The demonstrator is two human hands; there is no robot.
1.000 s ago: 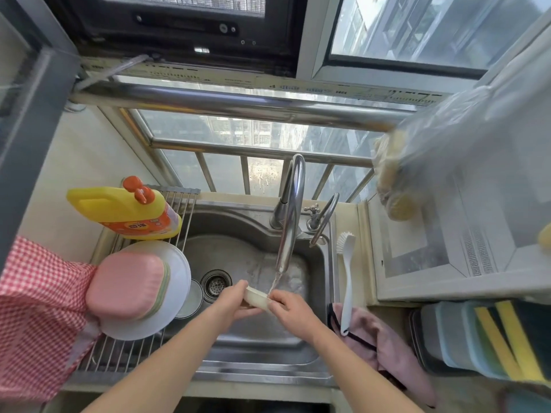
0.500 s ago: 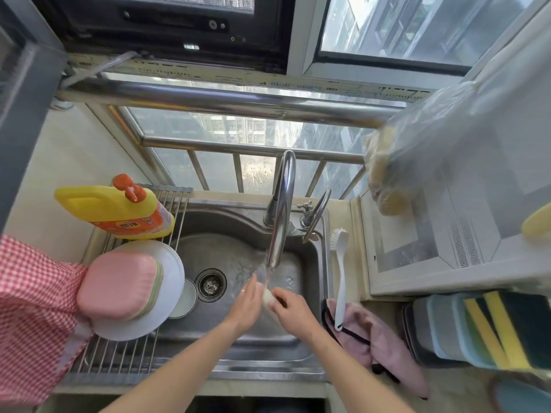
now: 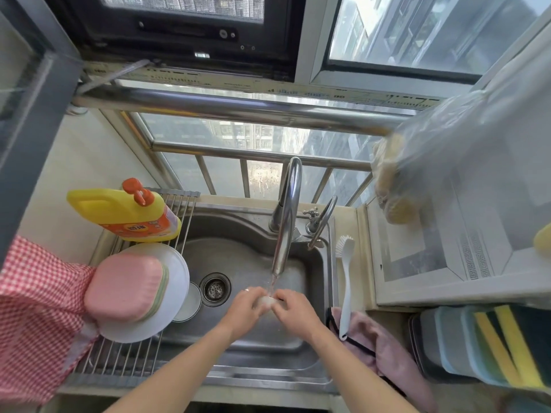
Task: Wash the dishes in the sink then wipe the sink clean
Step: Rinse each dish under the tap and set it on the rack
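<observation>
1. Left hand (image 3: 244, 305) and right hand (image 3: 293, 307) are gripping a small white object (image 3: 265, 302) between curled fingertips.
2. Object is sitting under faucet (image 3: 286, 222) stream, above the sink (image 3: 253, 257) basin.

Person, two arms in view from below the elbow to the fingertips. Left hand (image 3: 244, 307): bare, one thin pale metallic ring (image 3: 246, 290) on a finger; forearm bare, with no sleeve, watch or bracelet showing. Right hand (image 3: 293, 310): bare, without rings; forearm likewise bare to the lower edge of the head view.
</observation>
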